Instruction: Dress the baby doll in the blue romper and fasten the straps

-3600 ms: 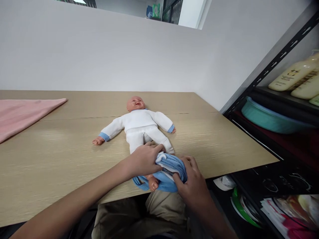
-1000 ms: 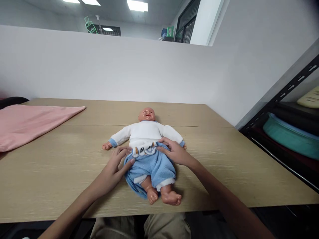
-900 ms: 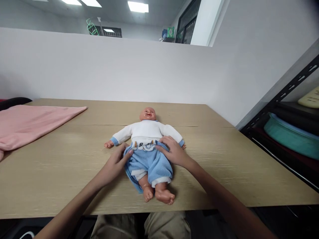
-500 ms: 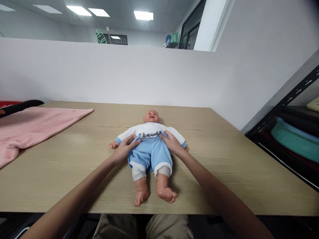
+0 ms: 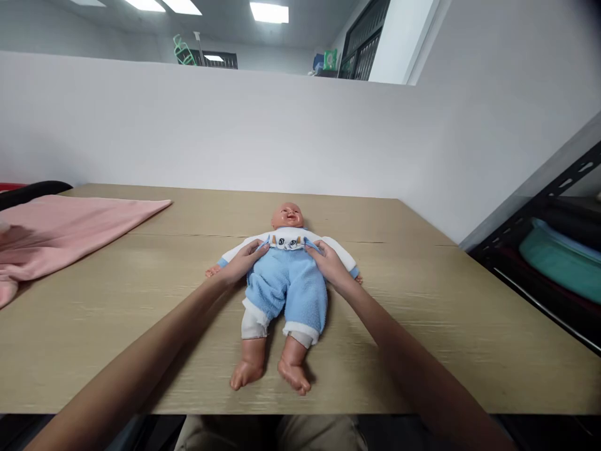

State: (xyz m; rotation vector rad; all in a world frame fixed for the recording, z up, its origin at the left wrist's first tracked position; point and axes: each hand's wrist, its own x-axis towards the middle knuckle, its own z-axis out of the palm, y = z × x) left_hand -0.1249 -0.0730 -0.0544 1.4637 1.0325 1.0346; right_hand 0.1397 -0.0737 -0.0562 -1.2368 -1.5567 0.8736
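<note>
A baby doll lies on its back on the wooden table, head away from me and bare feet towards me. It wears blue overalls with white cuffs over a white top with blue sleeve ends. The bib, with a printed animal face, lies over the chest. My left hand is closed on the overalls' upper edge at the left of the bib. On the other side, my right hand pinches the same garment by the right of the bib. Parts of both hands' fingertips are hidden in the cloth.
A pink cloth is spread on the table at the left, with a dark curved object behind it. To the right stands a black shelf rack holding a teal item. A white partition rises behind the table.
The bib has unfolded upwards and its animal face now shows. The overalls lie smoother and higher on the doll, and its legs have shifted left. Both hands still grip the garment.
</note>
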